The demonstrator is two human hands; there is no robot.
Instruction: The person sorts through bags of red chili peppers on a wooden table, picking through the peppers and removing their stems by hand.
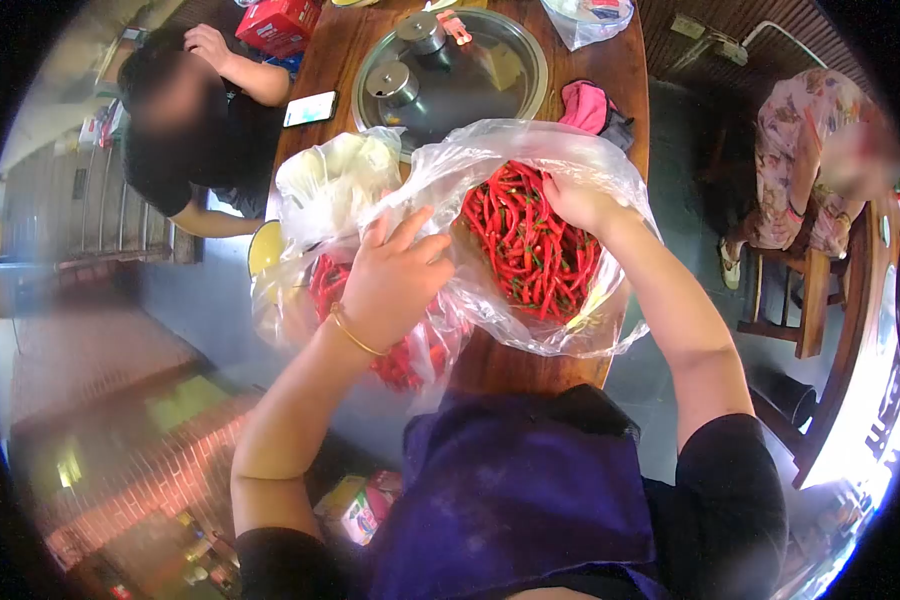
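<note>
A large clear plastic bag (470, 150) lies wide open on the wooden table, with a heap of long red chili peppers (525, 245) inside. My right hand (580, 203) reaches over the bag's far right side onto the peppers; its fingers point down and are mostly hidden. To the left, my left hand (395, 272) has its fingers apart, beside the bag's left edge. Beneath that hand sits a second clear bag (440, 335) with more red chilies, partly covered by my wrist. A yellow bracelet (355, 335) circles my left wrist.
Behind the bags, a round metal tray (543, 75) carries two lidded metal pots (392, 84). A white plastic bag (335, 180), a phone (310, 109) and a pink pouch (585, 106) lie nearby. One person (175, 120) sits at the left, another (800, 150) at the right.
</note>
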